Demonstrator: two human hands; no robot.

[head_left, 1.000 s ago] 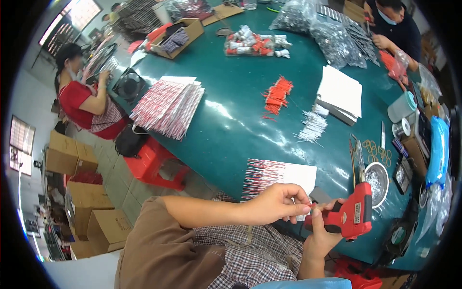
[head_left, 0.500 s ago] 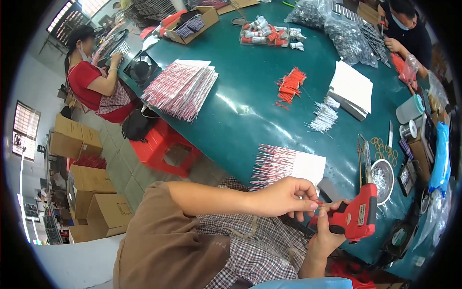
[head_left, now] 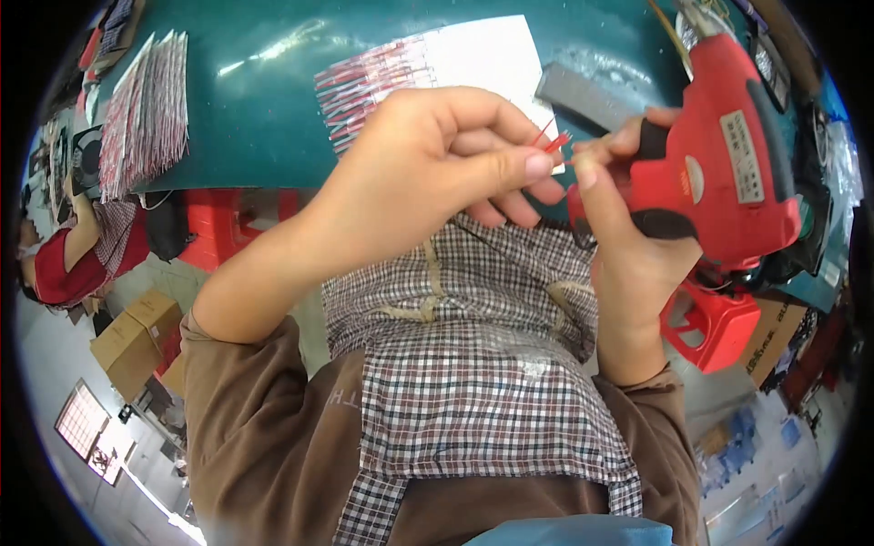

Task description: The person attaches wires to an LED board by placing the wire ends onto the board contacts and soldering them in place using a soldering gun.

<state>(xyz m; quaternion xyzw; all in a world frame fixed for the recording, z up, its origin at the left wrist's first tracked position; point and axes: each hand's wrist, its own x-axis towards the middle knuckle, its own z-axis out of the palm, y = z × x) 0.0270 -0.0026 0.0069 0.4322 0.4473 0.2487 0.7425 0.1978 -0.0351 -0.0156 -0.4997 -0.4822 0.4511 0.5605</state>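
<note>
Thin red wires (head_left: pixel 559 143) rise from the left hand (head_left: pixel 446 164), its grip pinched on them between thumb and fingers. Just beside, the right hand's (head_left: pixel 642 259) grip is wrapped around a red tool (head_left: pixel 719 155); its thumb tip seems to meet the wires, though fingers crowd that spot. Beyond, on the green tabletop (head_left: pixel 246 109), a grey block (head_left: pixel 596 97) lies near a white card (head_left: pixel 492 59).

We see a smooth, glossy surface (head_left: pixel 246 118), matt paper sheet (head_left: pixel 487 59), smooth plastic tool (head_left: pixel 708 141) and matt cloth apron (head_left: pixel 482 391)
</note>
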